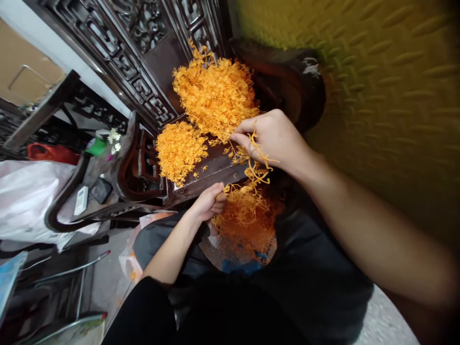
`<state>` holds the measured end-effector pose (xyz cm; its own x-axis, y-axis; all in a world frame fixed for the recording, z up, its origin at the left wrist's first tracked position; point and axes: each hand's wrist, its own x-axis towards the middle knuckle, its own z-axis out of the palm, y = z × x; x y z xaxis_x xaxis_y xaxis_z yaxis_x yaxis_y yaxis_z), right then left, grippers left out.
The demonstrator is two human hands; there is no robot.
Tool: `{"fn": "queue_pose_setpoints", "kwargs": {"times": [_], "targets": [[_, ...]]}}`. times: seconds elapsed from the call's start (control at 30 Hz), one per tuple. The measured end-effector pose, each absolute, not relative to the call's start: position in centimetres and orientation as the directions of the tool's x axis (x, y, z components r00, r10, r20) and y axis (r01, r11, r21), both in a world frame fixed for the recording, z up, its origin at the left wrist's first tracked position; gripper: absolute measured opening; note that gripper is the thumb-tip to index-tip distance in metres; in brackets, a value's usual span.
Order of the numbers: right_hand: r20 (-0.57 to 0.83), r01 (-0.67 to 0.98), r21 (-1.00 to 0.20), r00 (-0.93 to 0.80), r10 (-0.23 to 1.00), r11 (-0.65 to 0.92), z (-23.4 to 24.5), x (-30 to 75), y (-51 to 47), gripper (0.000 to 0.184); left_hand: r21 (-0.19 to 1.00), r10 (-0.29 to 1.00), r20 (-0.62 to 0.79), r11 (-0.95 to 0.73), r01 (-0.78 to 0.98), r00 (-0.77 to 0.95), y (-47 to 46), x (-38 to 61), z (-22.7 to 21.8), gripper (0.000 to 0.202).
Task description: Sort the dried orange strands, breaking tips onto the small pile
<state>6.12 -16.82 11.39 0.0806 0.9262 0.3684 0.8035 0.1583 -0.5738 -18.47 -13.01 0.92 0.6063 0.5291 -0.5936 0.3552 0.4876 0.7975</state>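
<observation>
My right hand [268, 136] pinches thin, branching orange strands just in front of a large heap of orange sprigs [217, 91], which look like dried or dyed flowers. Curly orange stems [258, 175] trail below that hand. Lower and to the left, my left hand [211, 201] is closed with its fingers curled round an orange sprig. A smaller pile of loose orange bits [180, 151] lies left of the heap, on the dark wooden seat [215, 167]. Between my knees sits a mass of stripped orange stems [247, 211].
A carved dark wooden backrest [151, 62] rises behind the heaps, with a curved armrest [309, 81] at right. Textured yellow sheeting [391, 86] stands beyond it. At left, a side table holds a white remote control [81, 200] and white flowers [114, 136], near a white bag [32, 196].
</observation>
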Motion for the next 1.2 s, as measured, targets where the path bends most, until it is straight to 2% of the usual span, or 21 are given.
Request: {"fn": "queue_pose_setpoints", "kwargs": {"times": [0.03,0.1,0.17,0.2,0.27,0.33,0.4,0.5,0.6,0.67,0.73,0.77,0.8,0.87,0.9,0.97,1.03,1.13,1.2], "targets": [[0.299,0.809,-0.571,0.049,0.953,0.138,11.0,6.1,-16.6,0.029,0.827,0.603,-0.562,0.384,0.412,0.566,-13.0,-18.8,1.3,0.048],[0.058,0.803,-0.586,-0.086,0.995,0.104,10.0,5.7,-16.1,0.023,0.845,0.755,-0.422,0.127,0.520,0.502,-12.9,-19.6,1.9,0.039],[-0.177,0.777,-0.620,-0.276,0.945,0.111,8.7,4.9,-15.7,0.016,0.793,0.815,-0.268,-0.116,0.598,0.514,-12.9,-20.3,2.6,0.030],[-0.239,0.752,-0.644,-0.371,0.897,0.140,8.1,4.3,-15.5,0.017,0.759,0.813,-0.216,-0.208,0.617,0.541,-13.0,-20.6,3.0,0.027],[-0.251,0.681,-0.694,-0.534,0.807,0.235,7.2,2.9,-15.4,0.023,0.706,0.786,-0.144,-0.344,0.620,0.601,-13.5,-21.2,4.2,0.025],[-0.240,0.639,-0.695,-0.639,0.730,0.331,6.5,1.5,-15.4,0.023,0.723,0.756,-0.113,-0.383,0.575,0.645,-14.3,-21.7,5.6,0.026],[-0.331,0.727,-0.595,-0.611,0.719,0.343,6.1,0.3,-15.7,0.026,0.744,0.727,-0.079,-0.413,0.526,0.682,-15.2,-22.4,7.1,0.027],[-0.496,0.895,-0.367,-0.420,0.760,0.255,5.5,-1.1,-16.2,0.022,0.738,0.731,-0.040,-0.438,0.513,0.682,-15.0,-23.9,9.1,0.029],[-0.574,0.943,-0.264,-0.322,0.753,0.202,5.3,-1.8,-16.6,0.019,0.663,0.824,0.038,-0.444,0.603,0.565,-10.7,-25.6,10.0,0.027],[-0.610,0.959,-0.221,-0.279,0.742,0.179,5.7,-1.6,-16.6,0.016,0.551,0.904,0.124,-0.406,0.729,0.409,-5.8,-26.6,9.9,0.025],[-0.613,0.962,-0.224,-0.264,0.744,0.157,6.5,-0.4,-16.4,0.009,0.390,0.954,0.178,-0.292,0.873,0.240,-0.6,-27.1,9.3,0.018],[-0.592,0.947,-0.289,-0.295,0.750,0.144,6.9,0.5,-16.3,0.008,0.369,0.960,0.190,-0.262,0.892,0.204,1.7,-27.2,8.8,0.011],[-0.544,0.909,-0.397,-0.343,0.766,0.125,7.4,1.4,-16.0,0.012,0.359,0.963,0.199,-0.246,0.900,0.184,3.7,-27.2,8.2,0.010],[-0.362,0.744,-0.664,-0.407,0.839,0.075,7.9,3.2,-15.5,0.021,0.338,0.961,0.210,-0.244,0.909,0.180,6.2,-26.8,6.7,0.018],[-0.258,0.633,-0.773,-0.379,0.889,0.045,8.0,3.9,-15.2,0.025,0.331,0.959,0.211,-0.252,0.909,0.189,6.8,-26.5,5.9,0.021],[-0.125,0.445,-0.896,-0.233,0.964,-0.009,8.0,4.5,-14.7,0.032,0.274,0.946,0.199,-0.304,0.912,0.256,7.0,-25.9,4.2,0.028],[-0.094,0.318,-0.947,-0.126,0.988,-0.049,8.0,4.3,-14.5,0.036,0.132,0.905,0.161,-0.415,0.900,0.393,6.5,-25.4,2.7,0.037],[-0.124,0.257,-0.962,-0.126,0.984,-0.089,8.4,3.3,-14.5,0.035,-0.108,0.819,0.088,-0.559,0.822,0.568,6.0,-25.2,1.1,0.045],[-0.130,0.248,-0.965,-0.149,0.980,-0.090,9.0,2.9,-14.6,0.035,-0.168,0.797,0.071,-0.583,0.795,0.600,6.0,-25.3,0.5,0.045]]}}
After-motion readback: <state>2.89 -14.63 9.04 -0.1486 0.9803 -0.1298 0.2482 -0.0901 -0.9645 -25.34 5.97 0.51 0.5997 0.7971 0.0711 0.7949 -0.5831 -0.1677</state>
